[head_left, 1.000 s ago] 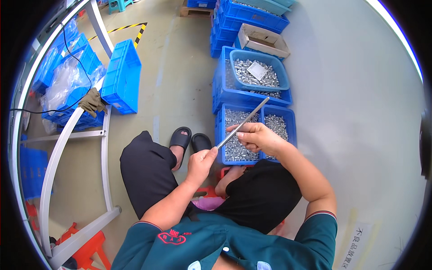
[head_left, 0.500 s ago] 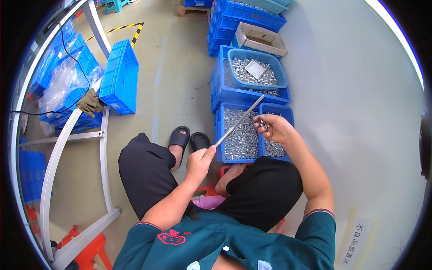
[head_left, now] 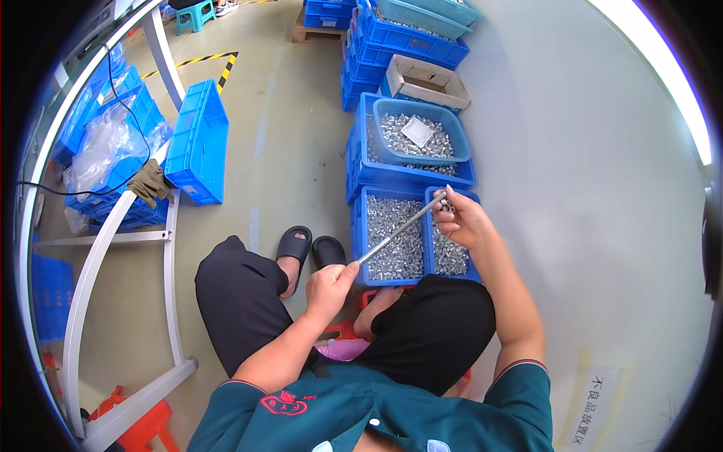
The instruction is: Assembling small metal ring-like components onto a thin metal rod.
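Note:
My left hand point(head_left: 329, 291) is closed round the lower end of a thin metal rod point(head_left: 398, 232), which slants up and to the right. At the rod's far tip, my right hand point(head_left: 463, 219) has its fingers curled round several small metal parts point(head_left: 448, 205) that look like nuts or short sleeves. Whether one of them sits on the tip is too small to tell. Under both hands stand two blue bins full of such silvery parts: a larger left bin point(head_left: 363, 252) and a narrower right bin point(head_left: 430, 260), partly hidden by my right hand.
Behind them, a lighter blue basket point(head_left: 422, 160) of parts with a white card sits on a blue crate point(head_left: 360, 143). Beyond are a white box point(head_left: 427, 77) and stacked crates point(head_left: 407, 47). At left stand a white metal frame point(head_left: 172, 294), a tipped blue crate point(head_left: 197, 143) and a red stool point(head_left: 143, 426).
My right hand has come to the rod's upper tip, where there was a gap before. The rod is tilted lower, and the whole view has shifted slightly.

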Action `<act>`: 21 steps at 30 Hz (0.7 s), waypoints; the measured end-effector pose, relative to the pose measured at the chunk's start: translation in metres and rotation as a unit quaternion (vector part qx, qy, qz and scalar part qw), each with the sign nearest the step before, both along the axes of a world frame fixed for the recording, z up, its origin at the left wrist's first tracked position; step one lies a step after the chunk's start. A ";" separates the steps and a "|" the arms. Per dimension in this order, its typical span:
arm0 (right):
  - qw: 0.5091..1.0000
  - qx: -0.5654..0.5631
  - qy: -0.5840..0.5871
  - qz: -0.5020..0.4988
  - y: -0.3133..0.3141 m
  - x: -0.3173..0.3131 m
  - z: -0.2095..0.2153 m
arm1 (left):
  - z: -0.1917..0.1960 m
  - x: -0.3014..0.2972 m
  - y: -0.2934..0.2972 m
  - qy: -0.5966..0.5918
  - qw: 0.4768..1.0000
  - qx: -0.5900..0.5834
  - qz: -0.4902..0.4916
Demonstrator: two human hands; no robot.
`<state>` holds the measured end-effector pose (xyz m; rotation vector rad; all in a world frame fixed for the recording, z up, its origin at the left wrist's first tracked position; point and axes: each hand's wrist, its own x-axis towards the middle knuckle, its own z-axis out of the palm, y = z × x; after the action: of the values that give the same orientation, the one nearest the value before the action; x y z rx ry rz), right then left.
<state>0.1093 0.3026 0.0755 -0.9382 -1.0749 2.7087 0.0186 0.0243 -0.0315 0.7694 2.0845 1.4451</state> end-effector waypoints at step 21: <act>0.993 0.089 0.067 0.029 -0.006 -0.002 0.009 | 0.002 -0.001 -0.002 0.045 0.999 -0.009 -0.003</act>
<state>0.1075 0.2965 0.0844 -0.6979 -1.3087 2.6215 0.0175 0.0218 -0.0293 0.8466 2.1565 1.4113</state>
